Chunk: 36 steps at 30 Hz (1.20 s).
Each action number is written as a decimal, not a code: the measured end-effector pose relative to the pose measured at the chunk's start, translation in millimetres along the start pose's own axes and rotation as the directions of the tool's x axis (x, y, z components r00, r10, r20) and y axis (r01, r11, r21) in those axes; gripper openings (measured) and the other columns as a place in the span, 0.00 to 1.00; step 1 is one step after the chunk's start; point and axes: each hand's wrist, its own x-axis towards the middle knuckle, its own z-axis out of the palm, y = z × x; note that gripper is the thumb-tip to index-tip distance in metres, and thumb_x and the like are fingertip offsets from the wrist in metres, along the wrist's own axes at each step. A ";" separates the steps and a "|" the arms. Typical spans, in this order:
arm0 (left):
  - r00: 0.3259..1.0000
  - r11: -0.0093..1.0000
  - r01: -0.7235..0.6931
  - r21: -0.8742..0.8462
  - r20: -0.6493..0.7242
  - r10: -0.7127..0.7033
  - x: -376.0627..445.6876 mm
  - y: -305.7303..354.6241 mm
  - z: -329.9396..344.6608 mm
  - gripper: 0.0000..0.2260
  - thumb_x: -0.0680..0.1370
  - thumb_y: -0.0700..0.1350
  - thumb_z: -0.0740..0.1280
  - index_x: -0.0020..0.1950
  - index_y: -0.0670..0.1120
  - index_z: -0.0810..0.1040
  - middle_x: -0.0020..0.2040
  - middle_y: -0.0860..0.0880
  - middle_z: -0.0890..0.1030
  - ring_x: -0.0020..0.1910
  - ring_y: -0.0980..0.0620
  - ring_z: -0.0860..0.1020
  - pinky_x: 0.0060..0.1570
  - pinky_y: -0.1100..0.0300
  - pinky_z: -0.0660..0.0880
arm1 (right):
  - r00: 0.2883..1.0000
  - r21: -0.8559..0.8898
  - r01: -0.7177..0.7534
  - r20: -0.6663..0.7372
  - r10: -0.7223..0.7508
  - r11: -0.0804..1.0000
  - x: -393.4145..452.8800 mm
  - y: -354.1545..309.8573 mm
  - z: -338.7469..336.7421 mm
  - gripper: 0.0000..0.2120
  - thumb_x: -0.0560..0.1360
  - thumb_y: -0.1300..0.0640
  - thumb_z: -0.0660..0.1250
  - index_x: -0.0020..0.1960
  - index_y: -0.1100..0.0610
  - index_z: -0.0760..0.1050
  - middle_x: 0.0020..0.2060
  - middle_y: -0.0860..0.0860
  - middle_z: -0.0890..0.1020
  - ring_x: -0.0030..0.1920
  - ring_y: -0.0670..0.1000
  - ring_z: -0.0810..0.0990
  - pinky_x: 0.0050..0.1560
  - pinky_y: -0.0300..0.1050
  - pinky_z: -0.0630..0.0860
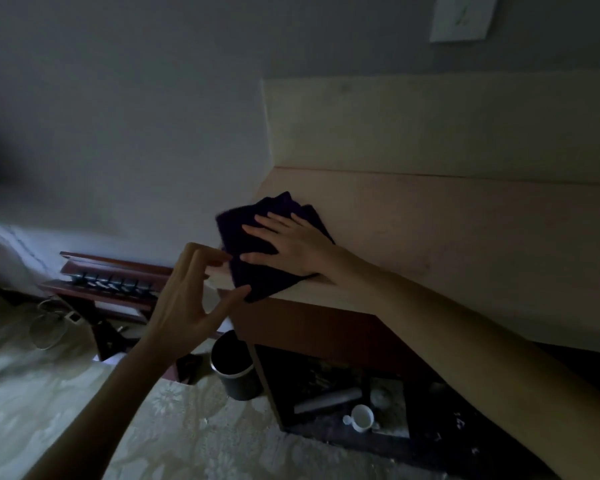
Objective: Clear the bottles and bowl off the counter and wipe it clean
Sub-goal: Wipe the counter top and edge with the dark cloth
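A dark purple cloth (246,268) lies at the left end of the pale counter (447,230), partly over its front corner. My right hand (288,244) presses flat on the cloth with straight fingers. My left hand (191,292) hovers just off the counter's corner, fingers straight and spread, its thumb tip near the cloth's hanging edge. No bottles or bowl show on the counter top.
Under the counter an open shelf holds a white cup (361,417), a grey tube (329,400) and other items. A dark round bin (236,368) stands on the patterned floor by the counter's corner. A red-brown rack (111,282) stands left.
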 end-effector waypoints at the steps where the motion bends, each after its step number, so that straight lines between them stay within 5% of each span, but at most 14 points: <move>1: 1.000 1.000 -0.021 0.004 0.015 0.021 3.9 9.6 9.0 0.22 0.75 0.59 0.66 0.58 0.42 0.73 0.54 0.49 0.72 0.51 0.50 0.76 0.47 0.54 0.76 | 0.999 -0.007 -0.054 0.003 0.054 0.998 -14.5 20.7 -6.0 0.39 0.72 0.25 0.44 0.78 0.41 0.48 0.79 0.45 0.49 0.79 0.48 0.46 0.77 0.56 0.43; 8: 0.971 0.972 -0.208 -0.112 0.092 0.219 49.8 125.8 105.0 0.19 0.75 0.58 0.67 0.58 0.45 0.75 0.54 0.50 0.72 0.53 0.50 0.75 0.49 0.52 0.74 | 0.889 -0.034 -0.458 -0.042 0.457 0.888 -198.9 189.9 -52.4 0.39 0.72 0.24 0.43 0.78 0.40 0.48 0.79 0.44 0.49 0.79 0.48 0.46 0.77 0.55 0.44; 15: 0.843 0.873 -0.478 -0.091 0.232 0.486 81.4 253.3 187.8 0.23 0.76 0.62 0.63 0.63 0.48 0.74 0.59 0.52 0.73 0.56 0.49 0.76 0.52 0.53 0.72 | 0.724 -0.030 -0.689 -0.063 0.686 0.724 -413.2 279.8 -77.7 0.40 0.70 0.23 0.42 0.78 0.38 0.47 0.79 0.43 0.49 0.79 0.46 0.46 0.78 0.54 0.45; 21: 0.804 0.848 -0.528 -0.046 0.296 0.517 99.5 314.7 238.4 0.26 0.77 0.66 0.58 0.67 0.51 0.71 0.63 0.53 0.72 0.60 0.51 0.75 0.56 0.56 0.72 | 0.704 -0.032 -0.710 -0.058 0.707 0.704 -508.4 304.3 -88.8 0.39 0.70 0.23 0.43 0.77 0.37 0.47 0.79 0.41 0.48 0.78 0.44 0.45 0.78 0.53 0.44; 26: 0.801 0.863 -0.505 -0.007 0.369 0.471 108.5 328.7 262.3 0.27 0.79 0.66 0.50 0.70 0.52 0.69 0.67 0.52 0.70 0.63 0.51 0.74 0.59 0.55 0.70 | 0.731 -0.054 -0.682 -0.063 0.679 0.729 -512.3 310.8 -90.5 0.37 0.72 0.25 0.44 0.77 0.38 0.47 0.79 0.42 0.49 0.79 0.45 0.46 0.77 0.52 0.45; 36: 0.799 0.863 -0.504 0.028 0.396 0.453 107.6 326.9 265.2 0.26 0.79 0.65 0.50 0.71 0.53 0.68 0.68 0.52 0.70 0.64 0.51 0.73 0.61 0.55 0.69 | 0.777 -0.086 -0.630 -0.056 0.627 0.772 -497.7 318.5 -90.2 0.37 0.72 0.26 0.42 0.78 0.39 0.46 0.79 0.43 0.48 0.79 0.45 0.45 0.77 0.52 0.43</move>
